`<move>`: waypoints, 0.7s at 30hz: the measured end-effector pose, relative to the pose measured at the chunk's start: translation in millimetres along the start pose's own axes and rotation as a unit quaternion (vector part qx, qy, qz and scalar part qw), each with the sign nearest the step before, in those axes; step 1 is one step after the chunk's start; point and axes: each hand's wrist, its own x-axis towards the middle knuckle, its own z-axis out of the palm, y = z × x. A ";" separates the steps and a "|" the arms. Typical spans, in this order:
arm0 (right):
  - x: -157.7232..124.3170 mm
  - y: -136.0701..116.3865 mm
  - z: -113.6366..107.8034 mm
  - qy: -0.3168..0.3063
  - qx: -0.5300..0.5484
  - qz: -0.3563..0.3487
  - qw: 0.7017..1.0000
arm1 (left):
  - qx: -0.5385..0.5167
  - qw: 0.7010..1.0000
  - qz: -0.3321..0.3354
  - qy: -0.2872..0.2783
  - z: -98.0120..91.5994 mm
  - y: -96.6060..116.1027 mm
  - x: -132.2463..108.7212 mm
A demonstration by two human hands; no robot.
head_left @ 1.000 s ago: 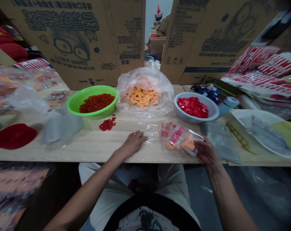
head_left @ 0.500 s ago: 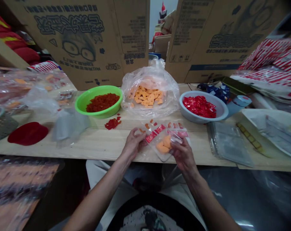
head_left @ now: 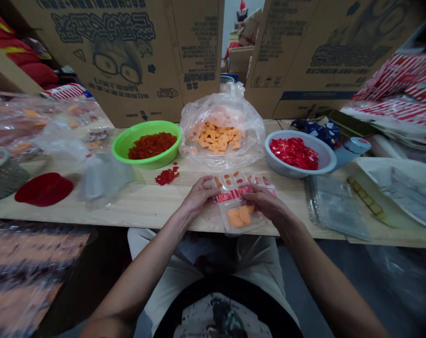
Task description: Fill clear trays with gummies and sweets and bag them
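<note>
A clear plastic tray [head_left: 230, 206] with compartments lies at the table's front edge, between my hands. Small orange-red pieces sit in its far compartments, red sachets [head_left: 234, 194] across its middle, and larger orange pieces [head_left: 239, 216] in its near part. My left hand [head_left: 203, 193] grips the tray's left edge, thumb on top. My right hand [head_left: 265, 199] is closed at the right side, fingers over the sachets and the edge. Another filled tray [head_left: 269, 184] lies partly hidden behind my right hand.
Beyond stand a green bowl [head_left: 123, 143] of orange-red pieces, a plastic bag [head_left: 192, 117] of orange pieces and a blue-grey bowl [head_left: 330, 162] of red sachets. Empty trays [head_left: 334, 206] are stacked at right. A red lid-like dish [head_left: 44, 189] lies left; cardboard boxes [head_left: 128, 61] wall the back.
The tray has turned from slanted to nearly straight. My right hand has moved from its near right corner up to the sachets. The small pieces now lie in its far compartments.
</note>
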 end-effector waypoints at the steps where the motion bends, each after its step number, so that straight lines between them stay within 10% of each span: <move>1: 3.0 -1.7 -2.4 0.011 0.016 -0.001 1.000 | 0.039 0.999 0.022 0.024 2.7 -3.5 1.1; 5: 3.0 -5.9 -19.5 0.030 0.081 -0.026 0.996 | 0.378 0.903 0.174 0.110 7.4 -29.1 -13.8; 9: -6.7 -3.4 -36.4 0.029 0.115 -0.043 0.992 | 0.660 0.716 0.228 0.013 1.1 -54.6 -47.7; 12: -13.2 1.7 -41.9 0.050 0.131 -0.050 0.989 | 0.714 0.663 0.223 -0.012 -13.1 -61.5 -62.8; 16: -20.7 10.6 -40.3 0.036 0.129 -0.047 0.990 | 0.659 0.712 0.241 0.005 -35.3 -62.8 -60.1; 21: -32.9 25.9 -30.9 -0.041 0.141 -0.030 0.989 | 0.445 0.874 0.172 0.089 -45.3 -65.2 -44.1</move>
